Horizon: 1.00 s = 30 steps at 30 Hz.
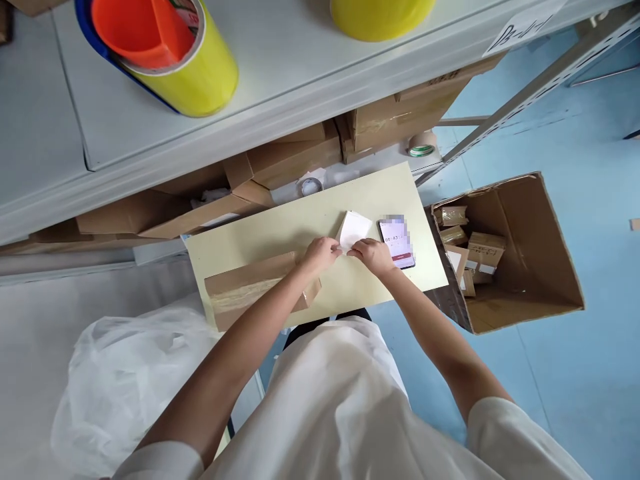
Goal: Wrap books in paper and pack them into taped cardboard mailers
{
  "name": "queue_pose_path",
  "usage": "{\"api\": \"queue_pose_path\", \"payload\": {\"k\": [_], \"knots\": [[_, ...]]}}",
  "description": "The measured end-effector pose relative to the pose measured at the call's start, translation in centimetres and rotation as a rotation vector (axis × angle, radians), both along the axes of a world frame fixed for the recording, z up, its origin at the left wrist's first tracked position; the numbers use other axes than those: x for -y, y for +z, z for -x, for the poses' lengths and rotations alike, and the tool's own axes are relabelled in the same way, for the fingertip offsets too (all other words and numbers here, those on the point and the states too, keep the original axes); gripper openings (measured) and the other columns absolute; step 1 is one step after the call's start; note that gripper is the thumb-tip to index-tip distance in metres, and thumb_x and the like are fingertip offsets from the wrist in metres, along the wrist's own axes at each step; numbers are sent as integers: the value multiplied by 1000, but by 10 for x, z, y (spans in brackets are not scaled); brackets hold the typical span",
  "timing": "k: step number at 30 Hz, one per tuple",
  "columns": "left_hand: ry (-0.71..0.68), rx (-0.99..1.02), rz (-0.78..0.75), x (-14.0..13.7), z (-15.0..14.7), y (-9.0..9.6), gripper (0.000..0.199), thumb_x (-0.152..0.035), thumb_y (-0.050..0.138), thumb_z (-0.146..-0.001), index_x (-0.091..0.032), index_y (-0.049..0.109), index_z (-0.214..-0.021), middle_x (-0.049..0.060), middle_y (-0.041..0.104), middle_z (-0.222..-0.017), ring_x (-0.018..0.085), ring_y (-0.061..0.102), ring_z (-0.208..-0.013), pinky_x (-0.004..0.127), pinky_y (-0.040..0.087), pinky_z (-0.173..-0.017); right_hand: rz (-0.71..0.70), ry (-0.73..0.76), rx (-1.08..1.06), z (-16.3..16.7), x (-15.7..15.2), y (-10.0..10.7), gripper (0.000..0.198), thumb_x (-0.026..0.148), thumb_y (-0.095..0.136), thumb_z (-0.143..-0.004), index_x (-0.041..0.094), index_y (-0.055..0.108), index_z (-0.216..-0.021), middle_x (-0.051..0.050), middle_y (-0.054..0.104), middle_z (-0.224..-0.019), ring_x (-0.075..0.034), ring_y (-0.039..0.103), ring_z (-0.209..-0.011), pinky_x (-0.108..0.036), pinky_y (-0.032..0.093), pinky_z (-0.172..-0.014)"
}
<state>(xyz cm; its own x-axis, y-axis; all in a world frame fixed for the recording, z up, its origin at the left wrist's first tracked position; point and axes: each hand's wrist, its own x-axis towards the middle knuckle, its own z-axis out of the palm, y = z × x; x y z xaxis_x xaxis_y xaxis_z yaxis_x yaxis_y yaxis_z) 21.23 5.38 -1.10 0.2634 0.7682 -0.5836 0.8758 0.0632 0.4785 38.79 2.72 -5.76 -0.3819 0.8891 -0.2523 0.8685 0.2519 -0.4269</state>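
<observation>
Between my two hands is a small white piece of paper (355, 228), perhaps a stack of labels; its thickness is hard to make out. My left hand (323, 255) pinches its lower left corner with closed fingers. At the lower right edge, my right hand (373, 256) also has its fingers closed on it. Beneath them is a pale yellow tabletop (270, 231). A long cardboard box (250, 287) with clear tape lies by my left forearm, partly hidden by it. Just right of my right hand lies a phone (398, 241) showing a timer.
To the right stands a large open carton (530, 253) with several small taped boxes (485, 252) inside. A grey shelf (300, 73) with yellow containers (210, 77) runs across the top. Tape rolls (311, 187) lie behind the table. A translucent plastic bag (125, 380) is at lower left.
</observation>
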Motion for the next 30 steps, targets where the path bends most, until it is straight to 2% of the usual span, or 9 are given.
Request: {"api": "queue_pose_path", "payload": {"k": [4,7,12,15,17,19,23,27,30], "knots": [[87,66,33,2,-2,-2,26,-24,60,-81,-16,69,-104,10,71,-106,22,66,-96,30,48,-86,-12,-112,-31,-1,4,2,27,26,42,-94,22,68,-102,-6,73,-92,-18,65,-73,-27,32,-54],[177,134,56,3,-3,-5,24,-25,63,-78,-16,69,-100,10,71,-104,22,67,-92,31,50,-83,-20,-139,-2,2,6,1,28,27,42,-93,22,70,-95,-5,74,-86,-18,64,-68,-27,29,-52],[328,241,118,4,-3,-12,26,-36,60,-81,-17,68,-98,8,72,-94,19,68,-80,32,52,-77,-93,-73,29,3,7,0,26,25,44,-92,19,69,-92,-7,72,-80,-18,61,-68,-27,26,-52],[451,275,104,0,-4,-13,35,-39,53,-86,-16,62,-110,10,69,-105,17,68,-78,31,53,-75,-199,23,22,4,11,2,25,14,44,-90,18,68,-92,-7,70,-79,-18,59,-72,-28,27,-54],[423,204,-49,-6,-5,-13,39,-36,58,-83,-15,59,-116,12,65,-115,19,66,-89,32,51,-83,-270,93,9,6,15,4,26,8,42,-88,17,67,-91,-7,69,-81,-18,57,-72,-28,29,-57],[301,117,-171,-15,-6,-12,42,-31,64,-78,-15,60,-117,12,63,-119,22,62,-101,33,46,-92,-336,150,0,7,19,4,26,7,42,-88,16,66,-87,-8,68,-80,-17,54,-71,-28,31,-59],[133,20,-107,-34,-10,-11,40,-29,64,-77,-20,61,-116,8,65,-115,23,58,-106,34,44,-94,-456,214,-14,7,24,1,26,6,41,-89,16,64,-81,-6,66,-77,-17,50,-70,-29,32,-61],[67,-132,-215,-44,-16,-11,35,-35,63,-78,-23,63,-111,10,58,-121,28,47,-119,41,38,-99,-552,244,-44,4,25,-1,25,6,41,-90,17,63,-82,-6,65,-78,-17,47,-71,-29,33,-64],[103,-238,-127,-48,-22,-14,33,-44,65,-74,-26,67,-101,10,57,-121,31,44,-121,45,38,-98,-556,245,-50,5,25,0,26,7,41,-90,17,64,-83,-5,65,-80,-17,46,-70,-30,34,-65]]}}
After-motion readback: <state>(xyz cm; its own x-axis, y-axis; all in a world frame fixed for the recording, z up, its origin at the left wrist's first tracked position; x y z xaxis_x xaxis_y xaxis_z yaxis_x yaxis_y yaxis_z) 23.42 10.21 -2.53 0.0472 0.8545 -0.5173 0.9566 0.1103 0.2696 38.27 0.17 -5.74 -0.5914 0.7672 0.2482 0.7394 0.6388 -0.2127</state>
